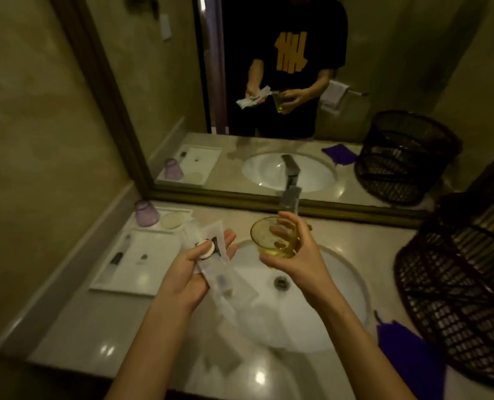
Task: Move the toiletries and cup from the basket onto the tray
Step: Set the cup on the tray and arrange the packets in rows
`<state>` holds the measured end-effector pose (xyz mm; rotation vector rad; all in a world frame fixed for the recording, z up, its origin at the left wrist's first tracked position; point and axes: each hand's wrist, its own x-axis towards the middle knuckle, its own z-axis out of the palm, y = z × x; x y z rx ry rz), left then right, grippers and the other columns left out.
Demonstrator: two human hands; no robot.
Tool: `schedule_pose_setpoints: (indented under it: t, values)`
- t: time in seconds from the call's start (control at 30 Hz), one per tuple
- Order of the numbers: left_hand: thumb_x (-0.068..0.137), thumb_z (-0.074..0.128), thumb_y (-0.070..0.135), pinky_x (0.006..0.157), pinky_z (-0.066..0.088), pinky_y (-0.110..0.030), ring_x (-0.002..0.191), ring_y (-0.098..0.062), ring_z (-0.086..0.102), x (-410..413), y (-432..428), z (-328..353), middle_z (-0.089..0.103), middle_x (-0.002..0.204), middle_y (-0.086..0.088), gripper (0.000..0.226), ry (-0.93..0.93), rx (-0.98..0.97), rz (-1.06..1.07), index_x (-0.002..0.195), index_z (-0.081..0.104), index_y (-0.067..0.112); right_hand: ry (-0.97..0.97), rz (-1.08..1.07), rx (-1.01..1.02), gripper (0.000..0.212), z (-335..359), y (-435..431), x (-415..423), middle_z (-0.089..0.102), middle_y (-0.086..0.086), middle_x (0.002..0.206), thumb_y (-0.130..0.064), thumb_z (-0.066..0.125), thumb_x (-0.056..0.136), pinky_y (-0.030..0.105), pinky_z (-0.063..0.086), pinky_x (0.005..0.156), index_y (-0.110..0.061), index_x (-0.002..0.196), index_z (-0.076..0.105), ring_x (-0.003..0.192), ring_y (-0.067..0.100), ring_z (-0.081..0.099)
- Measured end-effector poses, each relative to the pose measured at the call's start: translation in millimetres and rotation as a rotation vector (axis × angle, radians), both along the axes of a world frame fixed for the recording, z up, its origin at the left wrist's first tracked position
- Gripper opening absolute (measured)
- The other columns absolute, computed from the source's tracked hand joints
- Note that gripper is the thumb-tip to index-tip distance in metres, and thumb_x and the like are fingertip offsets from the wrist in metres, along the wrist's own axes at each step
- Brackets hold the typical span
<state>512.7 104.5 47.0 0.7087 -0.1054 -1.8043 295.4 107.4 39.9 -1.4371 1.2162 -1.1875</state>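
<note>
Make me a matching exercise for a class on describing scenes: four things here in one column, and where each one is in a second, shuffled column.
Things:
1. yellow cup
2. purple cup
3. wrapped toiletries
4. basket

Places:
A. upside down on the small tray near the mirror
B. on the counter, far right
C. in the right hand, over the sink
D. in the left hand

Pairs: 1-C, 2-A, 3-D, 4-B
</note>
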Motion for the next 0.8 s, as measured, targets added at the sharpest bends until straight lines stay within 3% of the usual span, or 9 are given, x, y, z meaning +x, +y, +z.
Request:
schedule_pose_setpoints:
  t: [0.07, 0.17, 0.33, 0.4, 0.47, 0.53, 0.63, 0.73, 0.8]
  values:
    - [0.088, 0.046, -0.004, 0.083, 0.058, -0.053, 0.118, -0.039, 0.061, 35.7, 8.2, -9.0, 0.059, 0.133, -0.028, 0.053, 0.015, 0.037, 0.019, 0.141, 0.043, -0.003, -0.013, 0.031, 0.036, 0.088, -8.4, 1.1, 34.1, 0.055, -0.004, 0.136, -0.006, 0.091, 0.069, 0.034, 0.061, 0.089, -0.044, 0.136, 0.048, 0.125, 0.010, 0.057]
    - [0.095, 0.039, -0.001, 0.094, 0.052, -0.049, 0.123, -0.038, 0.057, 73.2, 9.7, -18.0, 0.059, 0.133, -0.027, 0.046, 0.028, 0.046, 0.037, 0.140, 0.044, -0.006, 0.001, 0.056, 0.091, 0.094, -21.4, -4.8, 74.8, 0.055, 0.000, 0.129, -0.005, 0.091, 0.069, 0.027, 0.062, 0.078, -0.045, 0.140, 0.046, 0.120, 0.014, 0.059]
    - [0.089, 0.045, 0.000, 0.098, 0.049, -0.048, 0.120, -0.034, 0.059, 113.7, -6.1, -28.8, 0.062, 0.129, -0.026, 0.049, 0.042, 0.064, 0.057, 0.137, 0.047, -0.008, 0.006, 0.078, 0.154, 0.094, -39.4, -30.5, 117.0, 0.057, -0.003, 0.131, -0.011, 0.095, 0.065, 0.036, 0.061, 0.090, -0.043, 0.138, 0.044, 0.120, 0.012, 0.060]
    - [0.080, 0.057, -0.002, 0.094, 0.049, -0.052, 0.119, -0.035, 0.060, 127.2, -15.5, -31.8, 0.064, 0.126, -0.027, 0.054, 0.031, 0.061, 0.086, 0.133, 0.050, -0.009, -0.013, 0.069, 0.177, 0.089, -47.4, -47.5, 131.4, 0.059, -0.002, 0.129, -0.011, 0.095, 0.064, 0.034, 0.061, 0.088, -0.036, 0.133, 0.044, 0.117, 0.014, 0.062]
    - [0.057, 0.082, -0.007, 0.091, 0.048, -0.056, 0.116, -0.037, 0.062, 139.9, -27.7, -35.6, 0.063, 0.127, -0.029, 0.079, 0.040, 0.050, 0.115, 0.130, 0.052, -0.010, -0.042, 0.070, 0.199, 0.085, -53.9, -67.7, 142.1, 0.062, 0.000, 0.127, -0.014, 0.096, 0.063, 0.036, 0.062, 0.087, -0.033, 0.128, 0.044, 0.115, 0.016, 0.065]
    - [0.049, 0.087, -0.008, 0.093, 0.048, -0.055, 0.115, -0.037, 0.063, 149.4, -40.6, -35.9, 0.061, 0.129, -0.029, 0.086, 0.069, 0.049, 0.128, 0.128, 0.055, -0.009, -0.052, 0.087, 0.230, 0.083, -60.8, -91.0, 152.1, 0.063, 0.001, 0.127, -0.020, 0.096, 0.063, 0.041, 0.062, 0.089, -0.033, 0.127, 0.045, 0.114, 0.018, 0.066]
    - [0.090, 0.053, -0.001, 0.109, 0.041, -0.048, 0.117, -0.034, 0.061, 158.2, -62.6, -37.8, 0.061, 0.129, -0.027, 0.031, 0.063, 0.101, 0.162, 0.116, 0.067, -0.007, -0.027, 0.089, 0.290, 0.084, -72.0, -130.9, 171.2, 0.062, 0.000, 0.128, -0.042, 0.095, 0.059, 0.044, 0.062, 0.089, -0.036, 0.130, 0.051, 0.114, 0.020, 0.064]
    - [0.099, 0.036, 0.002, 0.107, 0.042, -0.046, 0.117, -0.032, 0.061, 168.4, -77.3, -43.1, 0.065, 0.124, -0.026, 0.038, 0.060, 0.115, 0.207, 0.107, 0.072, -0.006, -0.012, 0.074, 0.357, 0.087, -87.2, -174.6, 190.6, 0.060, 0.001, 0.131, -0.052, 0.091, 0.061, 0.045, 0.062, 0.087, -0.031, 0.137, 0.055, 0.112, 0.022, 0.065]
    - [0.098, 0.036, 0.000, 0.096, 0.049, -0.048, 0.114, -0.034, 0.063, 176.6, -83.9, -44.1, 0.065, 0.122, -0.028, 0.038, 0.058, 0.107, 0.227, 0.114, 0.069, -0.007, 0.027, 0.081, 0.400, 0.075, -94.9, -203.1, 203.0, 0.063, 0.004, 0.127, -0.043, 0.088, 0.072, 0.040, 0.063, 0.082, -0.024, 0.137, 0.056, 0.106, 0.022, 0.067]
